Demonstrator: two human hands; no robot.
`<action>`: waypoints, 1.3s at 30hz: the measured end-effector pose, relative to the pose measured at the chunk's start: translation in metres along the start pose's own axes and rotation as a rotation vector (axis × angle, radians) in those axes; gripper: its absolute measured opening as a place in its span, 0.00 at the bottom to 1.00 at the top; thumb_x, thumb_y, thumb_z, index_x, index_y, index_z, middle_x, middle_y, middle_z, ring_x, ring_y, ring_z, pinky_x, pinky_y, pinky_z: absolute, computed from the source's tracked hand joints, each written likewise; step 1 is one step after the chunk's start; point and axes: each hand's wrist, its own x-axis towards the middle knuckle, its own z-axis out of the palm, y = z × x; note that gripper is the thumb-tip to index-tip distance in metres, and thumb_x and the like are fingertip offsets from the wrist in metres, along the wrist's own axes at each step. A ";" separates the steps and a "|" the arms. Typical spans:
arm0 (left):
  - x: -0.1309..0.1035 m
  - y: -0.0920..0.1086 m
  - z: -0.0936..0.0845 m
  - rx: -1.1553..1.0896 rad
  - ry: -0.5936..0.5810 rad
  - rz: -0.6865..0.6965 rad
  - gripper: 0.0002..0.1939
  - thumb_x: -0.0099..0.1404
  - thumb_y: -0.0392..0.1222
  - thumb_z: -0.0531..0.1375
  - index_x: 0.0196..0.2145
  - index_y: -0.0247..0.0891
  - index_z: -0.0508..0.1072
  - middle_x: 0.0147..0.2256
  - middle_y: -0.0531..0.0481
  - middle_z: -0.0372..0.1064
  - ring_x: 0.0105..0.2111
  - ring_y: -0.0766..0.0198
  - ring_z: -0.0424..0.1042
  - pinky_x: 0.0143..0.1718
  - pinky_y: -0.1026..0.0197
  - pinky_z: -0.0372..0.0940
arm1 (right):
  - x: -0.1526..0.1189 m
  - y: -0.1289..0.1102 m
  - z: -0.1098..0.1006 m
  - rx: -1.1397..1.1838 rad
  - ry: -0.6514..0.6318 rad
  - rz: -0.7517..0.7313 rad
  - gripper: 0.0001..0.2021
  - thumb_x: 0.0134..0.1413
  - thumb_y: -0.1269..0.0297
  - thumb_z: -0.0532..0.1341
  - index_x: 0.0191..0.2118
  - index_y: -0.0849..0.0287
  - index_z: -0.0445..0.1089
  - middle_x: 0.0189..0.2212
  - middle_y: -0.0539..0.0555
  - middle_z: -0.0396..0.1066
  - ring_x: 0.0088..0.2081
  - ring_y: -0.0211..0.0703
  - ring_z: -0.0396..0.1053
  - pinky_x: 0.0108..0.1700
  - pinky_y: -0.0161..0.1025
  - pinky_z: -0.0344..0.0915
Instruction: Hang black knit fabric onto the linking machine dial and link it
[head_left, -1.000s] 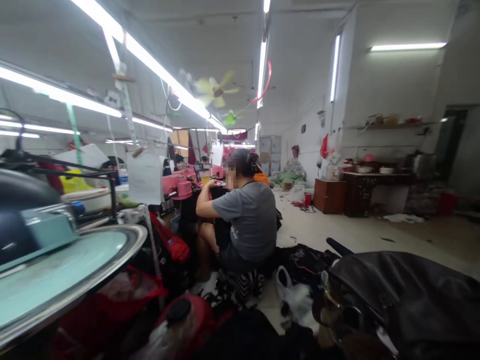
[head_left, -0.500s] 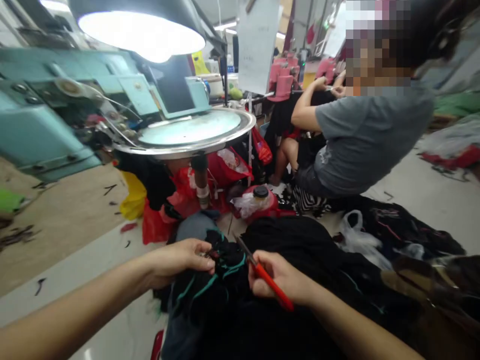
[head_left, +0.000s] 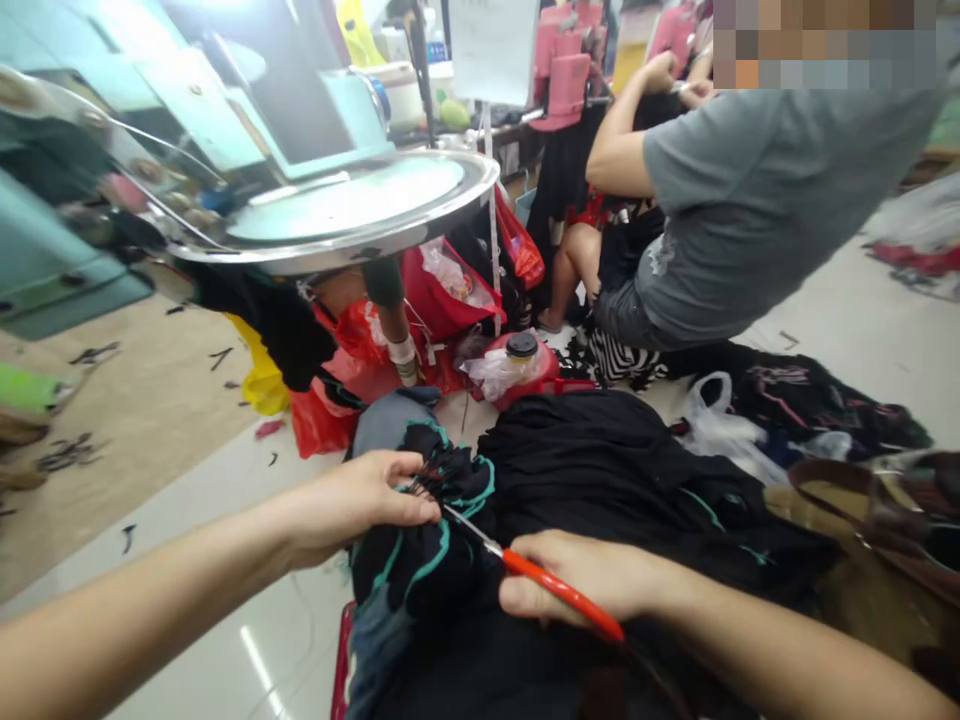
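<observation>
My left hand (head_left: 375,492) is closed on a bunched edge of black fabric with teal trim (head_left: 442,550), gathered between thumb and fingers. Thin dark strands show at that pinch. In my right hand (head_left: 570,575) is a pair of red-handled scissors (head_left: 559,590), its fingers wrapped round the handle. The metal blades point up and left, and their tips reach the fabric right beside my left fingertips. I cannot make out whether the blades are apart. More black cloth (head_left: 585,470) lies heaped across my lap and beyond.
A teal machine with a round metal-rimmed table (head_left: 337,255) stands ahead on the left. Red bags (head_left: 319,415) and a black-lidded jar (head_left: 523,348) sit beneath and beside it. A co-worker in a grey shirt (head_left: 772,220) sits at the right. A brown bag (head_left: 847,540) lies near my right arm.
The scissors have moved left and down, bringing the tips to the fabric at my left hand. The view has tilted downward, so the lamp has mostly left the picture.
</observation>
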 end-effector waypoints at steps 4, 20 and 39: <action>0.003 0.000 0.005 -0.042 -0.009 -0.007 0.18 0.47 0.44 0.73 0.37 0.38 0.78 0.35 0.49 0.77 0.38 0.56 0.75 0.41 0.61 0.67 | 0.007 -0.002 0.003 0.047 0.013 0.025 0.30 0.51 0.30 0.59 0.32 0.58 0.63 0.24 0.48 0.64 0.25 0.36 0.63 0.26 0.31 0.60; 0.011 -0.005 0.008 -0.090 -0.103 0.031 0.19 0.51 0.44 0.72 0.38 0.38 0.74 0.35 0.52 0.73 0.39 0.59 0.72 0.42 0.61 0.64 | 0.033 0.001 0.009 0.108 0.199 -0.053 0.29 0.49 0.33 0.62 0.28 0.59 0.62 0.21 0.44 0.58 0.23 0.32 0.53 0.23 0.31 0.50; -0.018 0.079 -0.012 -0.061 0.554 0.788 0.19 0.64 0.52 0.63 0.49 0.41 0.74 0.26 0.56 0.67 0.24 0.69 0.67 0.27 0.67 0.59 | -0.011 0.010 -0.045 0.347 0.653 -0.226 0.30 0.48 0.30 0.59 0.30 0.58 0.63 0.21 0.46 0.61 0.20 0.36 0.62 0.29 0.39 0.68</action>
